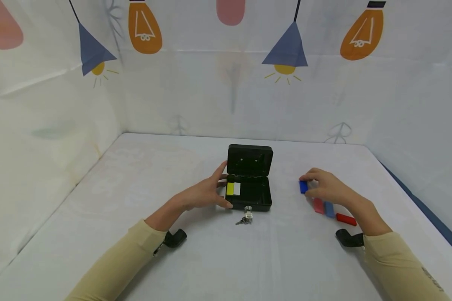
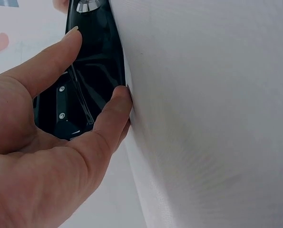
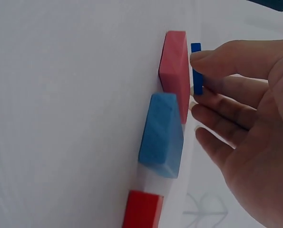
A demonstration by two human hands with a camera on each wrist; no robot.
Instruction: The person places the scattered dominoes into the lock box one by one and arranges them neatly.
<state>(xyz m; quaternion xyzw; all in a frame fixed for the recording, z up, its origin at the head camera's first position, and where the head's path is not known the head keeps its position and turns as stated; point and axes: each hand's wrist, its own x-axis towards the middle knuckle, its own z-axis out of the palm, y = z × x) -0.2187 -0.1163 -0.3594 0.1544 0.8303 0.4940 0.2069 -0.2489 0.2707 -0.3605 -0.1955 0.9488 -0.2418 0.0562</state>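
A small black cash box [image 1: 249, 205] stands with its lid [image 1: 250, 160] raised, a yellow block [image 1: 230, 189] and a white block [image 1: 237, 189] side by side at its left inside. Against the box's left side rests my left hand [image 1: 205, 193], fingers spread, the thumb at the front corner; in the left wrist view, thumb and fingers [image 2: 110, 118] lie along the box. To the right, my right hand [image 1: 329, 187] pinches a dark blue block [image 1: 303, 187] between thumb and fingers, seen edge-on in the right wrist view [image 3: 197, 69].
A pink block [image 1: 318, 205], a lighter blue block [image 1: 329, 209] and a red block [image 1: 346, 219] lie in a slanting row below my right hand. Keys [image 1: 244, 220] hang from the lock at the box's front. A printed cloth backdrop [image 1: 211, 92] closes off the white table's back.
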